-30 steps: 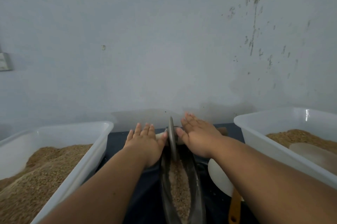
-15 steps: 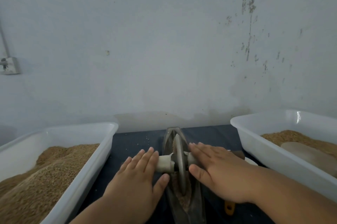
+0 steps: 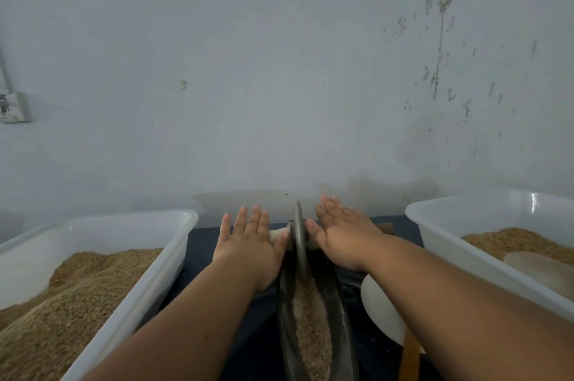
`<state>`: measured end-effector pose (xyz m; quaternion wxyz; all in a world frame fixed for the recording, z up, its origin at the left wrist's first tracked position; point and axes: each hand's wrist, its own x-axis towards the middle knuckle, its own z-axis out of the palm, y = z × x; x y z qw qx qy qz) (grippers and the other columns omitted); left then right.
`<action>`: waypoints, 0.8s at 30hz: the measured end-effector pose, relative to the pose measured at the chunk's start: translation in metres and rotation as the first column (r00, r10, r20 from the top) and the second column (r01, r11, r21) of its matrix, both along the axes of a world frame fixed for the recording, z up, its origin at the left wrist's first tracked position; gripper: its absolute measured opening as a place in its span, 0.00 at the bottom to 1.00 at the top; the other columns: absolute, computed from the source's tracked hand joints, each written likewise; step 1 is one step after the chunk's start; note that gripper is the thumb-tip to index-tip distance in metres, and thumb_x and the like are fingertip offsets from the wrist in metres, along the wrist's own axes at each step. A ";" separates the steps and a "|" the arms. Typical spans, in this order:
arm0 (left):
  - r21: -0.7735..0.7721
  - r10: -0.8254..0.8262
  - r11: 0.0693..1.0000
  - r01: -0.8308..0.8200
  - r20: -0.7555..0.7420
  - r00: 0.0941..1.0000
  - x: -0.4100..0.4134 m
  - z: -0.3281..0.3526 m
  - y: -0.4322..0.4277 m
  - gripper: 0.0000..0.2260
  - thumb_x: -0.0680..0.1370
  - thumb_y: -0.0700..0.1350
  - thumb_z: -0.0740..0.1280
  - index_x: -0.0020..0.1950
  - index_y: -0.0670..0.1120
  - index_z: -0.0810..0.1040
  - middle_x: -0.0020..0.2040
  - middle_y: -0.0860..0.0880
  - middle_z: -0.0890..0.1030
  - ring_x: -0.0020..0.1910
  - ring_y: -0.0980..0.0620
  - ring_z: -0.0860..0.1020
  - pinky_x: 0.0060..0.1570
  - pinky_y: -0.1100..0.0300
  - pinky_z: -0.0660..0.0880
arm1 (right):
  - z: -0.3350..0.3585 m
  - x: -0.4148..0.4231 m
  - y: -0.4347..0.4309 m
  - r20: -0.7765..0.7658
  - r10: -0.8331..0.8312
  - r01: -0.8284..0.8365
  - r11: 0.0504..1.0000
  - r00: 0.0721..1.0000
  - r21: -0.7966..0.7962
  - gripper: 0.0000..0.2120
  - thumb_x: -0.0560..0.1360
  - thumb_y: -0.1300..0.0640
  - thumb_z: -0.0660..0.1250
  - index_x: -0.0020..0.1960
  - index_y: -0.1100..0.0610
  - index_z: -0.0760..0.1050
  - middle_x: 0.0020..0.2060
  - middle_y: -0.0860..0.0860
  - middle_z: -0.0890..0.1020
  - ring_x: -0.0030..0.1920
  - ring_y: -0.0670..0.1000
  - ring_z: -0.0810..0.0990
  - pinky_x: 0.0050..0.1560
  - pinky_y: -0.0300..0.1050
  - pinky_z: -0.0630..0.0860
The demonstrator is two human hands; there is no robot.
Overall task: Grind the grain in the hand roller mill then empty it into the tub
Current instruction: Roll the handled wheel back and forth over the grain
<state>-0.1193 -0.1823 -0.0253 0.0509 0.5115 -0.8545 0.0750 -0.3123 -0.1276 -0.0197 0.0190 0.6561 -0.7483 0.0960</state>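
2 flat hands, fingers spread — left hand (image 3: 248,245), right hand (image 3: 343,239) — press the axle (image 3: 277,234) beside the mill wheel (image 3: 299,234) at the far end of the grain trough (image 3: 337,296). Equal pressure should keep it upright.

Dull grey metal mill wheel (image 3: 299,234); glossy white plastic tubs (image 3: 130,296); rough, flaking wall (image 3: 279,85).
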 end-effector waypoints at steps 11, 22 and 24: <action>0.001 -0.165 0.986 0.165 -0.071 0.984 0.060 -0.014 0.092 0.32 0.80 0.65 0.38 0.80 0.52 0.38 0.80 0.55 0.38 0.78 0.56 0.37 0.76 0.55 0.38 | 0.003 0.030 0.106 -0.036 0.147 -0.142 0.985 0.989 0.101 0.38 0.77 0.31 0.37 0.81 0.49 0.41 0.80 0.44 0.45 0.78 0.42 0.42 0.75 0.43 0.40; 0.066 -0.151 0.986 0.155 -0.068 0.986 0.059 -0.014 0.090 0.31 0.80 0.64 0.38 0.79 0.52 0.34 0.79 0.54 0.34 0.76 0.55 0.33 0.76 0.54 0.37 | 0.010 0.033 0.103 -0.003 0.132 -0.130 0.979 0.991 0.155 0.42 0.73 0.29 0.33 0.81 0.50 0.42 0.80 0.45 0.44 0.79 0.43 0.41 0.76 0.44 0.41; 0.073 -0.103 0.991 0.108 -0.070 0.992 0.040 -0.012 0.066 0.31 0.81 0.62 0.39 0.79 0.49 0.36 0.79 0.51 0.36 0.77 0.52 0.34 0.76 0.51 0.38 | 0.004 0.023 0.072 -0.010 0.092 -0.091 0.989 0.996 0.117 0.38 0.77 0.31 0.35 0.82 0.51 0.44 0.81 0.47 0.46 0.79 0.46 0.43 0.78 0.47 0.43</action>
